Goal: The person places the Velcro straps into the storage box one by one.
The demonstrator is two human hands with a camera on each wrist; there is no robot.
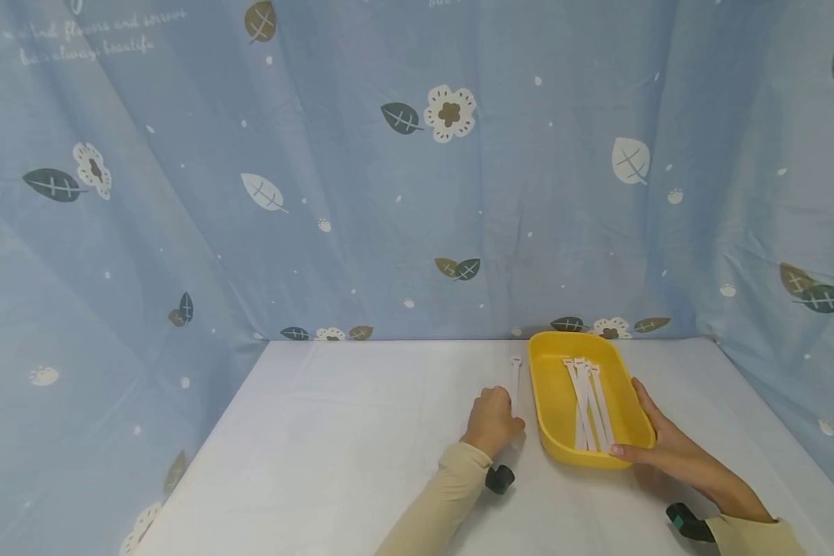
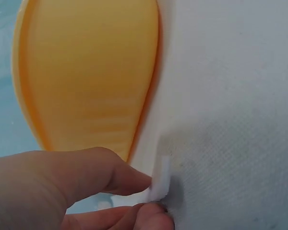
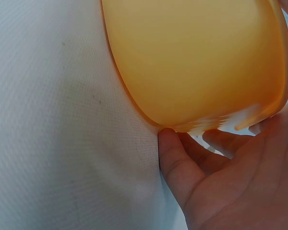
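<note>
A white strap (image 1: 517, 380) with a small square loop at its far end lies on the table, left of a yellow plastic tray (image 1: 550, 386). My left hand (image 1: 493, 423) pinches its near part; in the left wrist view the strap's near end (image 2: 163, 179) shows between thumb and fingers. My right hand (image 1: 667, 449) grips the tray at its near right corner, the thumb over the rim and the fingers along the outer side. Inside the tray lie several similar white straps (image 1: 582, 405), roughly side by side, loop ends away from me.
A white cloth covers the table (image 1: 347, 432). Blue curtains (image 1: 347, 193) printed with leaves and flowers hang behind it and at both sides. The tray's far end is close to the back curtain.
</note>
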